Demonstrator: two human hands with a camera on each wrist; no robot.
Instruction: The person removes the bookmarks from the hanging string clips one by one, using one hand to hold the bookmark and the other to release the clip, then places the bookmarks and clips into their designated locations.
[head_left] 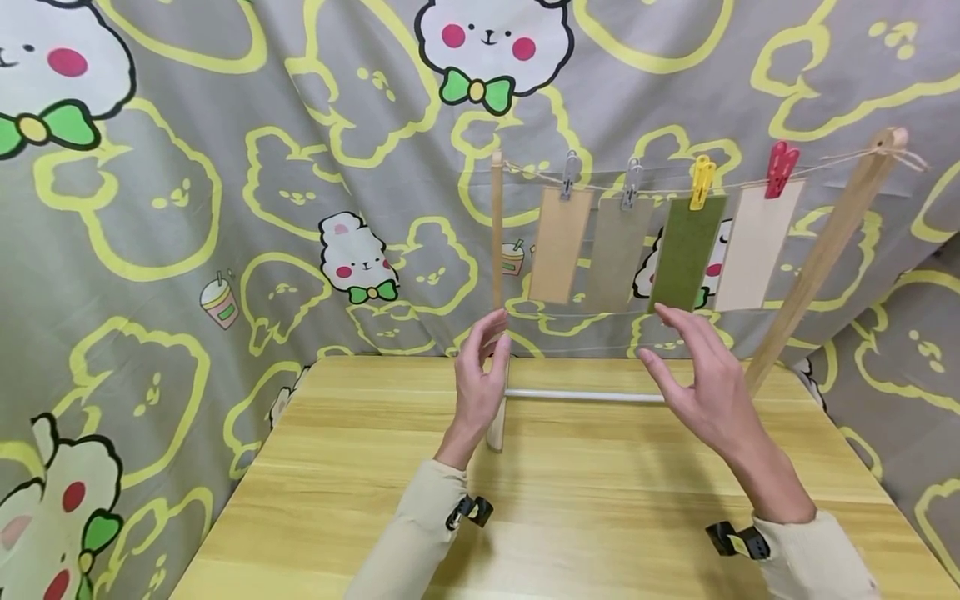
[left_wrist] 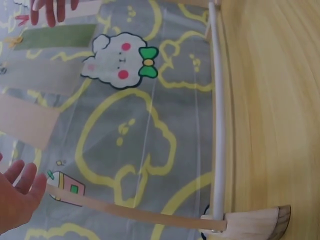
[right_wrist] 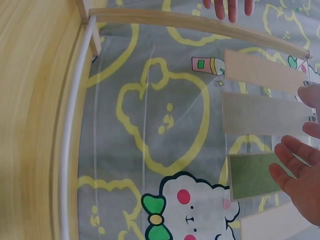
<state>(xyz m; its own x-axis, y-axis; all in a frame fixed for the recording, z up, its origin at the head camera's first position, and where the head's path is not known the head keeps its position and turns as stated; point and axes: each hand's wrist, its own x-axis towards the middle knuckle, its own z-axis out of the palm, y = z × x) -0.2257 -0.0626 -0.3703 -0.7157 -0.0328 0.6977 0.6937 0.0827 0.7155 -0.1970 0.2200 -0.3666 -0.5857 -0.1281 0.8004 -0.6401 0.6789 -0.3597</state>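
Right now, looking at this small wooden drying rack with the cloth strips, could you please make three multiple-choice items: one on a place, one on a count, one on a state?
1. Which clip holds the dark green cloth strip?
A. the red one
B. the yellow plastic clip
C. a grey one

2. How many strips hang on the thin string?
A. three
B. four
C. six

3. How are the person's left hand and right hand?
A. both open, holding nothing
B. both gripping strips
C. flat on the light wooden table

Answers:
1 B, since the yellow clip sits right above the green strip.
2 B, since the head view shows tan, grey-beige, green and cream strips.
3 A, since the fingers are relaxed in the air before the rack.
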